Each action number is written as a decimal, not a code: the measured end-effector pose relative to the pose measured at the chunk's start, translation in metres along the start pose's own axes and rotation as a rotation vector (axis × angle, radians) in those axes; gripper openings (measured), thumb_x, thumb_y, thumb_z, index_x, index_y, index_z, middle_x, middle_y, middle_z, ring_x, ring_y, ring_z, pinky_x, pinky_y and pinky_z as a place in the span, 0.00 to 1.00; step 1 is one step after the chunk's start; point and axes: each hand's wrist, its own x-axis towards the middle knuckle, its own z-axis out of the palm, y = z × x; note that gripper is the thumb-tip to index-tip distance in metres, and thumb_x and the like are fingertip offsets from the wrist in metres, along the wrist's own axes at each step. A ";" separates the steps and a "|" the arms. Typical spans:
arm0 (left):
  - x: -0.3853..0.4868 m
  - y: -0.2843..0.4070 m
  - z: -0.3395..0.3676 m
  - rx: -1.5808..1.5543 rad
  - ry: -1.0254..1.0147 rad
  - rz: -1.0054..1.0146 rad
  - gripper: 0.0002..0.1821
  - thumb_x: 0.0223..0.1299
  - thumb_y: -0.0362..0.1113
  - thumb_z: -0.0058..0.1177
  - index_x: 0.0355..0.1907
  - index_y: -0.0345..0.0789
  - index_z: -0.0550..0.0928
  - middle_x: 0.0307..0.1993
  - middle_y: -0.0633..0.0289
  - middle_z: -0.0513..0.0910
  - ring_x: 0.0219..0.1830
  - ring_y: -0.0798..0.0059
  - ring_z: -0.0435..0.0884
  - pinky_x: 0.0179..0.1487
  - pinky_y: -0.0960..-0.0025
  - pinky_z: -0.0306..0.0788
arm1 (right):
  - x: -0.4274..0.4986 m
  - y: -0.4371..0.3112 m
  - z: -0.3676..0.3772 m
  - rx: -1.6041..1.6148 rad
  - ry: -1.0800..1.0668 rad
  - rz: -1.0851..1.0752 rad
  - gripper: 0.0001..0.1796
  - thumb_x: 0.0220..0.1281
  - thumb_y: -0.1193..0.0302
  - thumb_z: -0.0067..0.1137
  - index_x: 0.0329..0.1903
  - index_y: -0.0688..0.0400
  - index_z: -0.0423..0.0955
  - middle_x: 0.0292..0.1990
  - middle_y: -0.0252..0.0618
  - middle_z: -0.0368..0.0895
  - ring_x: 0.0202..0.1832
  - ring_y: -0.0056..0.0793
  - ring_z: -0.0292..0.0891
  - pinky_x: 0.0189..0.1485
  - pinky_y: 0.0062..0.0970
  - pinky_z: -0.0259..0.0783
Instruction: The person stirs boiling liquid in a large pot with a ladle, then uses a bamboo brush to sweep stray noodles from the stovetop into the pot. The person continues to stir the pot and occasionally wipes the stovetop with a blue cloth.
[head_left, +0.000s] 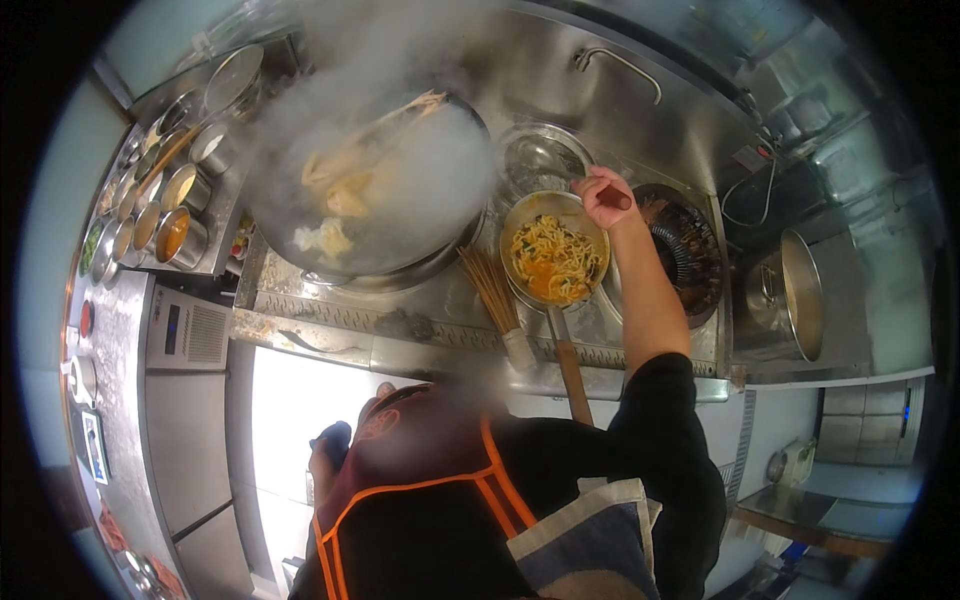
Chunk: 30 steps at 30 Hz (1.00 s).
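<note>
My right hand (606, 196) is closed around a tool's brown handle (616, 199), over the far right rim of a pan. The tool's working end is hard to make out. Noodles in orange broth (559, 259) fill the pan (517, 214), whose wooden handle (574, 382) points towards me. Behind it, a round metal basin (541, 154) holds what looks like water. My left hand (322, 459) hangs low beside my apron (390, 450), gripping a dark blue cloth (335, 441). A bamboo wok brush (491, 292) leans on the stove left of the pan.
Thick steam partly hides a large wok (375, 274) holding what looks like whole poultry (345, 176). Steel seasoning containers (180, 236) crowd the left. A blackened burner (679, 255) and a tall stockpot (784, 296) stand right. A faucet (622, 60) juts from the back wall.
</note>
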 end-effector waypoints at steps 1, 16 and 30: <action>0.002 0.000 0.002 -0.004 0.058 -0.030 0.23 0.67 0.45 0.49 0.55 0.29 0.78 0.48 0.56 0.82 0.50 0.67 0.79 0.58 0.68 0.70 | 0.001 0.002 0.000 0.036 -0.083 -0.053 0.21 0.66 0.76 0.53 0.56 0.66 0.55 0.22 0.29 0.67 0.20 0.23 0.69 0.25 0.21 0.78; 0.024 -0.012 -0.004 0.975 -0.081 0.497 0.10 0.67 0.38 0.49 0.43 0.37 0.82 0.38 0.61 0.83 0.40 0.68 0.79 0.44 0.67 0.69 | -0.035 -0.024 -0.084 -2.365 1.273 -0.969 0.18 0.65 0.66 0.49 0.49 0.68 0.71 0.44 0.69 0.80 0.49 0.63 0.79 0.52 0.50 0.75; 0.064 -0.001 -0.027 0.180 0.025 -0.049 0.17 0.64 0.38 0.51 0.49 0.27 0.77 0.33 0.56 0.82 0.30 0.67 0.81 0.31 0.66 0.76 | -0.092 0.165 -0.030 -1.194 0.182 -0.636 0.20 0.72 0.70 0.48 0.63 0.62 0.67 0.31 0.32 0.70 0.24 0.18 0.68 0.20 0.18 0.62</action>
